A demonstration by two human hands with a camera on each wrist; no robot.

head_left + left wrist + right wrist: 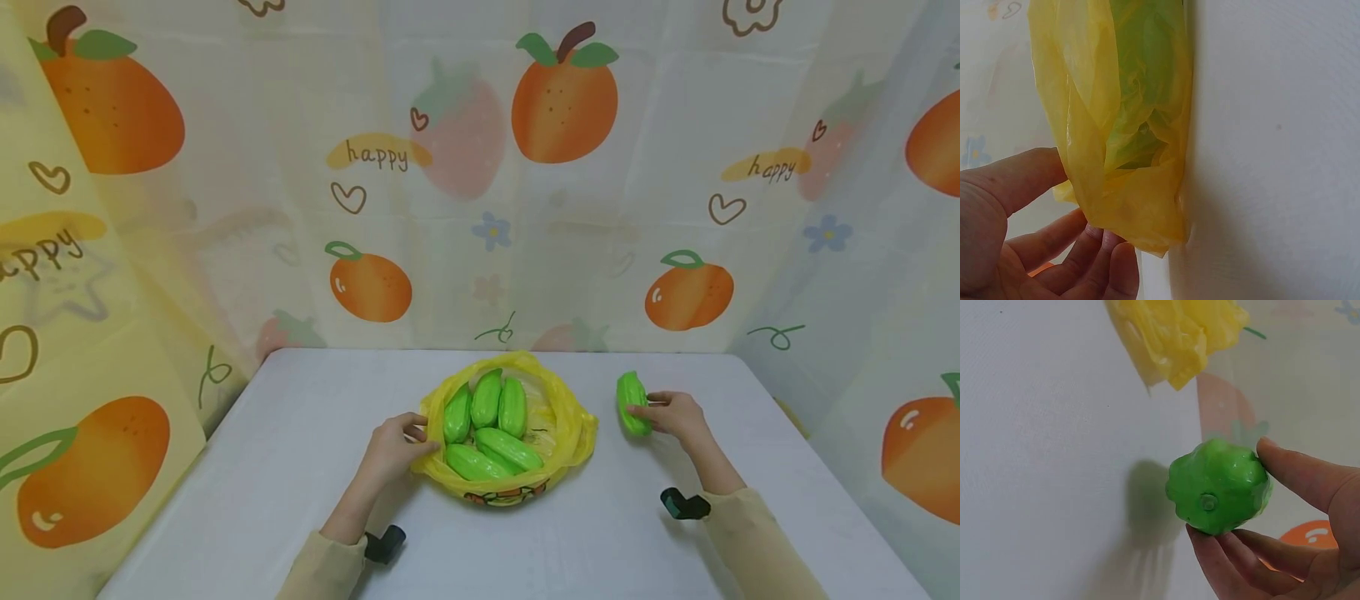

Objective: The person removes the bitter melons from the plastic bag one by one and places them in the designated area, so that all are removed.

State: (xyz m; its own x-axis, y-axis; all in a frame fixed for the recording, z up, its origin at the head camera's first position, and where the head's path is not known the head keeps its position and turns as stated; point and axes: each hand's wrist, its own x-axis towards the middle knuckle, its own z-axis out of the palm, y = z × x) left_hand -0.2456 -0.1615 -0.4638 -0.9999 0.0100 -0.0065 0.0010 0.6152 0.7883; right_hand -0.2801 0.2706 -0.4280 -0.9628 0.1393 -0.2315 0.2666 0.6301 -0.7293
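My right hand holds a ridged, glossy green gourd between thumb and fingers, to the right of a yellow plastic bag. In the right wrist view the gourd shows its round end with a small stem nub, its shadow falling on the table beside it. The bag stands with its mouth wide and its rim rolled down. Several similar green gourds lie inside it, mostly on its left side. At the bag's left rim my left hand pinches the thin yellow plastic between thumb and fingers.
Under everything lies a white table surface. A fruit-printed curtain hangs behind the table and along both sides. Each wrist carries a small black device, seen at the left wrist and the right wrist.
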